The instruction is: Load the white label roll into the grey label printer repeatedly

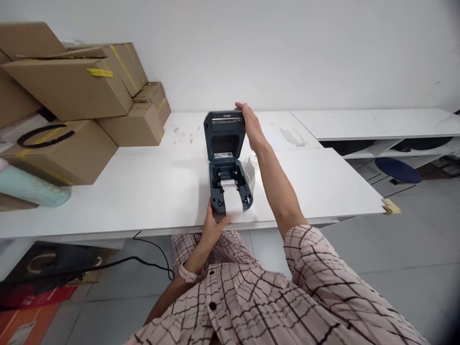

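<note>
A dark blue-grey label printer [214, 191] stands near the white table's front edge, its lid [207, 136] raised. White label paper [233, 203] runs from the middle of the body out over the front. My left hand [212, 229] grips the front left corner of the printer, with the thumb close to the paper's end. At the lid's upper right edge, my right hand [252, 128] is holding on, its fingers bent over the top and partly hidden. A white strip of paper [250, 172] curls up beside the printer's right side.
Cardboard boxes [72, 88] are piled on the left of the table [161, 191]. A black ring-shaped band [46, 135] and a pale green bottle [32, 189] lie by them. Below hangs a black cable [136, 258]. A blue stool [398, 170] stands at the right.
</note>
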Action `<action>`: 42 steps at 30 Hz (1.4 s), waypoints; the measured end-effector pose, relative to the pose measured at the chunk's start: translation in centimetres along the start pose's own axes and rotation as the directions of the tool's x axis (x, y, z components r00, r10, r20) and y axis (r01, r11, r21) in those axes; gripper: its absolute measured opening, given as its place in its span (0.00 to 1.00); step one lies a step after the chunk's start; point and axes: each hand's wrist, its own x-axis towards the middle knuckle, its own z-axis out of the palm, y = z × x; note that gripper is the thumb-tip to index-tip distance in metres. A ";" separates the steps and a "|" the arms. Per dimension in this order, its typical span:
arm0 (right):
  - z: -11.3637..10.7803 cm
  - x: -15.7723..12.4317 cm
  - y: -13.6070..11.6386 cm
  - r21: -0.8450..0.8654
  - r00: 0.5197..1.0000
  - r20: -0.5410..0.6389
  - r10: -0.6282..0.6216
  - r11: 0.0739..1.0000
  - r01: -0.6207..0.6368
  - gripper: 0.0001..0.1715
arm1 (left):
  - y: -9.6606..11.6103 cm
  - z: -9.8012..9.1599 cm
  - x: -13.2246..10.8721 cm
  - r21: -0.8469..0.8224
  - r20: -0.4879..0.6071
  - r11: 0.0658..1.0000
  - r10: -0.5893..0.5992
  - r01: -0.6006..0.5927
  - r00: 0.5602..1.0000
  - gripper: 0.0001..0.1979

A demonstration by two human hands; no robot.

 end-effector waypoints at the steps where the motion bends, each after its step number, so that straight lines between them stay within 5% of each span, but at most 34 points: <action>1: 0.0 -1.8 -0.6 0.004 1.000 -0.020 -0.009 1.000 0.009 0.52 | 0.1 0.0 -0.1 0.009 0.006 1.000 0.001 -0.001 1.000 0.54; 7: 0.3 -15.4 -4.4 0.063 0.992 -0.101 0.082 0.995 -0.075 0.37 | 1.7 0.1 -0.8 0.009 0.059 1.000 -0.019 0.019 0.998 0.56; 13: 1.7 -22.0 -3.2 0.155 0.955 -0.037 0.294 0.946 -0.285 0.36 | 1.9 -0.3 -1.2 -0.004 0.105 1.000 -0.018 0.018 0.994 0.54; 16: 1.9 -23.4 -2.0 0.225 0.909 -0.010 0.416 0.887 -0.404 0.44 | 1.7 -0.5 -1.0 -0.028 0.100 0.999 -0.023 0.026 0.995 0.57; 20: 2.0 -24.7 -0.6 0.383 0.770 0.027 0.638 0.705 -0.597 0.58 | 2.9 -0.6 -0.3 -0.099 0.068 0.993 -0.056 0.062 0.996 0.51; 23: 2.1 -25.1 -0.1 0.466 0.703 0.105 0.704 0.589 -0.660 0.60 | 4.3 -0.4 0.8 -0.113 0.030 0.989 -0.091 0.094 0.995 0.44; 34: 2.9 -24.8 0.8 0.447 0.767 0.020 0.641 0.681 -0.580 0.54 | 4.4 -0.5 3.0 -0.028 0.005 0.997 -0.073 0.073 0.997 0.43; 36: 2.9 -24.9 0.9 0.448 0.767 0.016 0.642 0.681 -0.579 0.53 | 4.2 -0.5 2.2 0.008 -0.042 0.999 -0.051 0.051 0.998 0.41; 40: 3.0 -24.8 0.6 0.464 0.748 0.018 0.663 0.657 -0.594 0.54 | 3.2 0.0 -1.1 0.168 -0.341 0.986 0.078 -0.021 0.937 0.24; 42: 3.0 -24.8 0.4 0.474 0.746 0.009 0.666 0.654 -0.590 0.53 | 2.6 0.6 -2.7 0.175 -0.277 0.984 0.031 0.018 0.960 0.20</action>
